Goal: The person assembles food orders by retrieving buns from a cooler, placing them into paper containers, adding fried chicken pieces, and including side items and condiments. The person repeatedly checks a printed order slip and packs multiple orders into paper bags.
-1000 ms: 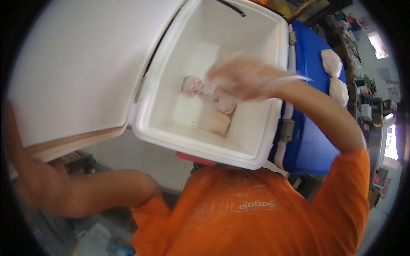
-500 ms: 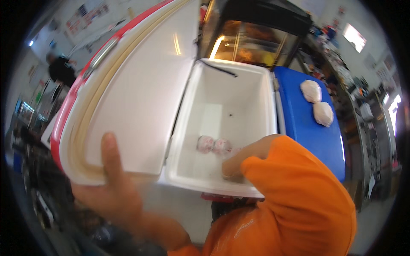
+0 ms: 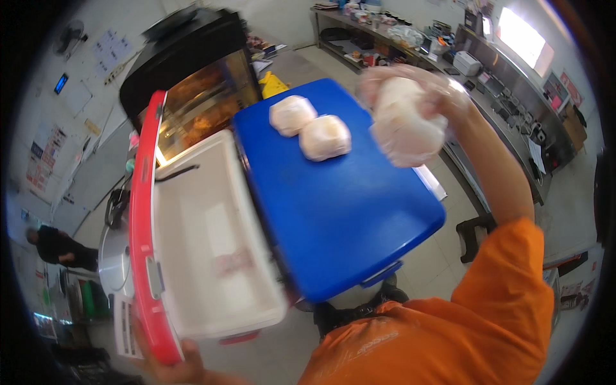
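Observation:
In my raised right hand [image 3: 443, 96] is a pale round bundle in clear plastic [image 3: 407, 131], held above the right edge of a blue cooler lid [image 3: 359, 205]; motion blurs it, and I cannot tell whether it is one piece or two. Two similar round bundles, one nearer [image 3: 325, 138] and one farther [image 3: 293, 115], lie touching on the blue lid's far part. My left hand [image 3: 176, 367] grips the near end of a red cooler lid [image 3: 142, 212], which stands tilted up. Beneath it the white cooler box [image 3: 205, 314] is open, with a blurred pinkish bundle [image 3: 234, 263] on its floor.
A lit glass food warmer [image 3: 205, 96] stands behind the coolers. Along the right wall runs a metal counter [image 3: 475, 96] with appliances and papers. A black stool [image 3: 475, 237] is by my right side. Someone in dark clothes [image 3: 64, 247] stands far left.
My right hand has come up out of the white cooler with a wrapped bundle and moved right, over the blue lid. The view has turned right; my left hand stays on the red lid.

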`<state>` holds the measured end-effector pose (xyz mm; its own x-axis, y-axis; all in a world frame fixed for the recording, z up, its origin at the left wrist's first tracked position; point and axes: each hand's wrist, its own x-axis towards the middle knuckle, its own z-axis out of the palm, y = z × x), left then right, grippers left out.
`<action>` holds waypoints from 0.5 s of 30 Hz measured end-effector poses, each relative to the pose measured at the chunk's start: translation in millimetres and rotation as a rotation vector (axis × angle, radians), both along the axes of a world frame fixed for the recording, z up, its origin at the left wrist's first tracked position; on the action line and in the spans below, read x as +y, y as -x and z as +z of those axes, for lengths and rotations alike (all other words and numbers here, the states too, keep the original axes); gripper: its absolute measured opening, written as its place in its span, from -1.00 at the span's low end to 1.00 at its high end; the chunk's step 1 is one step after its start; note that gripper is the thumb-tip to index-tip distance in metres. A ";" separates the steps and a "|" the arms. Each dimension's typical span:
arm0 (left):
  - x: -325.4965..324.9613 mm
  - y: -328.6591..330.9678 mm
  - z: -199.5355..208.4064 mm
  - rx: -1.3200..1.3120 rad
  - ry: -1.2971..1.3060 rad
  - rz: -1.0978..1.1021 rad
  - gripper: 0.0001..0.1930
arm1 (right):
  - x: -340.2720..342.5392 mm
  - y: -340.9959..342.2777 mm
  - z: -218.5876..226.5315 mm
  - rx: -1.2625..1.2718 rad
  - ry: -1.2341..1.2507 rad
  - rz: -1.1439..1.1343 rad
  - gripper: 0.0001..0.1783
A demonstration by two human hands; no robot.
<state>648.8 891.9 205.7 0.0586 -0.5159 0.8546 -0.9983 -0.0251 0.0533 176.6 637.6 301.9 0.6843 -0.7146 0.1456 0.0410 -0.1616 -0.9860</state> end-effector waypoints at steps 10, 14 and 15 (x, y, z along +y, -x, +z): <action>-33.6 282.7 12.9 0.629 -0.546 -1.237 -0.66 | 145.3 354.8 -285.3 -0.573 -0.684 -0.991 -0.30; -110.8 529.3 -40.5 1.138 -1.063 -0.748 -0.63 | 97.8 364.5 -278.3 -0.475 -0.877 -0.955 -0.29; -132.0 558.3 -101.8 0.926 -0.936 -0.773 -0.68 | 84.0 371.9 -276.8 -0.461 -0.888 -0.912 -0.30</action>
<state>90.6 759.9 103.9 -0.1564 -0.9873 0.0292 -0.4079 0.0915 0.9084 -195.3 721.6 25.1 -0.0656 -0.8560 -0.5128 0.6147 0.3701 -0.6965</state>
